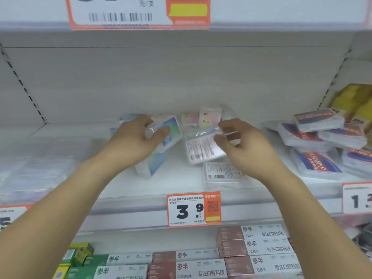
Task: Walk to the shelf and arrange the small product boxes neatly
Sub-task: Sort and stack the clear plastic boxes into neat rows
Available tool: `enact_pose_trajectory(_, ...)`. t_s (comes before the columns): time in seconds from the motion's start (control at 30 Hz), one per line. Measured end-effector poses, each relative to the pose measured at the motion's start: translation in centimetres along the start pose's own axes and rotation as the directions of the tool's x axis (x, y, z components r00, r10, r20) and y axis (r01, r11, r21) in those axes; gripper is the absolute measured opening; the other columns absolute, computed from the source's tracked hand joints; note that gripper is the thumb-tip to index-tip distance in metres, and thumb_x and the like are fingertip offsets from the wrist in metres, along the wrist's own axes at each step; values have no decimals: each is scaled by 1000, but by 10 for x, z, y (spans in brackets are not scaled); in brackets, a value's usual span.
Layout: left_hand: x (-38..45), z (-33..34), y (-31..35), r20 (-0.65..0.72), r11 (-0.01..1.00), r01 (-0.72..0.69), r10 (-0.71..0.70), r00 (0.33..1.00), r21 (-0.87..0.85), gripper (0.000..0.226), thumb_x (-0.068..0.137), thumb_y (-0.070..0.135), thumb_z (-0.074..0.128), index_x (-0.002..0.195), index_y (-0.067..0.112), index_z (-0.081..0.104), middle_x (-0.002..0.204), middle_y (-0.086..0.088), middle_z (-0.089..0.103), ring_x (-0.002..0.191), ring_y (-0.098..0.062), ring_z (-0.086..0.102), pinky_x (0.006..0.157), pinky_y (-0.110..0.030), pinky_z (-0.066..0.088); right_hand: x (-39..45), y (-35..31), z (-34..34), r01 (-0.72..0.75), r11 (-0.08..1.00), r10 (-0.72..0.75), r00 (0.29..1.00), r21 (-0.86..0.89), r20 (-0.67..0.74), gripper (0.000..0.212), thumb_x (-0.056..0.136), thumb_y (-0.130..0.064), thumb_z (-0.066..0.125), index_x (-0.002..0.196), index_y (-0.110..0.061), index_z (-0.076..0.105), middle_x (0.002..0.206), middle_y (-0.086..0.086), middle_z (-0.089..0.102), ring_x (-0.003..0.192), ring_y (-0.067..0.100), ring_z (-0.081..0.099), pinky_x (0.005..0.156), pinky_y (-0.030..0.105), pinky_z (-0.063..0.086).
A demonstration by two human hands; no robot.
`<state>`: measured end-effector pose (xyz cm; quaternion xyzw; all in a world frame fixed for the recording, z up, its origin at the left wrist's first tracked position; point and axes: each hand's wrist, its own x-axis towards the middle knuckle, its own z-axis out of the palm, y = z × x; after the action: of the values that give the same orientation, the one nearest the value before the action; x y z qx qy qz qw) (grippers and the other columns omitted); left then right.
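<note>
Retail shelving, head view. A white metal shelf (181, 184) with a plain white back panel and slotted uprights at either side carries the goods; its front rail bears an orange-and-white price tag (193, 209) reading 3.9, with two further tags cut off at the left and right edges. A shelf edge above carries a large barcode label (120, 13).

Small product boxes: flat, clear plastic cases with rounded corners and printed inserts. The left hand (132, 141) grips a blue-green box (169, 130) between thumb and curled fingers, held tilted above the shelf. The right hand (243, 146) pinches a pink-backed box (203, 147) at its upper right corner, label side towards the camera and tilted. Below the left hand a second blue-green box (151, 166) stands on edge; near the shelf front a clear box (223, 174) lies flat, barcode side up. At least three pale pink boxes (209, 116) stand at the back, their outlines blurred.

To the right, about six red-and-blue lidded cases (314, 137) lie heaped on the same shelf. The shelf below holds toothpaste cartons (261, 248) in brown, white and green
</note>
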<state>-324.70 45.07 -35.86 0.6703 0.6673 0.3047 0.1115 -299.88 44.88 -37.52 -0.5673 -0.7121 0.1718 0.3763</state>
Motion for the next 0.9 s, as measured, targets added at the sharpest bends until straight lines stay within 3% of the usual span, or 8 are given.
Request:
enact_pose_trajectory(0.17,-15,5,-2,-55,996,-64,60,997,-69,34,90,56,47,92,24,58,77,6,63,72,-6,58,64,-26,44,-29,3,-27,10,964,85,935,-265,343,112,54,-65,84,146,-47,23,127,-14,34,110,2,47,95,23,42)
enact_pose_trajectory(0.27,-20,6,-6,-122,994,-20,7,993,-110,37,94,52,42,87,18,56,76,3,62,71,-6,56,59,-25,41,-26,8,-25,77,946,61,912,-316,406,126,45,-63,90,146,-53,16,125,-15,41,119,5,42,99,27,40)
enact_pose_trajectory(0.43,-24,7,-6,-165,992,-9,-13,986,-127,38,94,52,42,93,15,54,75,2,62,69,-7,57,56,-25,40,-19,17,-15,11,999,7,893,-37,449,104,47,-39,98,137,-48,46,111,-23,65,109,-7,54,84,23,51)
enact_pose_trajectory(0.57,-28,12,-7,-197,994,-25,4,980,-107,35,92,50,49,95,16,54,74,6,62,69,-8,58,55,-23,40,-15,19,-6,-36,978,-15,970,206,242,16,85,-33,75,99,-26,71,85,-7,75,76,2,67,70,27,53)
enact_pose_trajectory(0.6,-30,13,-9,-203,994,-23,0,979,-107,34,92,49,51,97,16,54,77,6,63,71,-12,59,58,-23,42,-13,18,-3,-62,969,22,986,238,168,10,91,-33,67,93,-23,71,75,0,73,63,9,63,64,29,49)
enact_pose_trajectory(0.7,-33,16,-14,-196,992,13,-38,980,-129,33,90,47,56,102,17,53,87,3,66,79,-21,62,63,-31,45,-8,14,9,-65,991,61,998,119,29,24,96,-40,56,82,-22,63,54,0,62,47,5,52,52,22,39)
enact_pose_trajectory(0.83,-34,17,-19,-194,992,38,-61,979,-116,33,89,46,58,103,17,55,91,1,67,83,-24,61,64,-32,43,-2,4,16,-127,989,133,988,81,-72,44,95,-56,49,76,-18,59,64,-3,66,64,15,64,55,23,42)
enact_pose_trajectory(0.9,-34,17,-19,-211,996,9,-28,977,-92,35,88,44,59,107,15,57,93,1,66,83,-25,60,66,-31,39,-2,4,10,-160,981,160,987,110,6,51,87,-68,50,84,-18,62,74,-3,70,70,19,68,64,29,52)
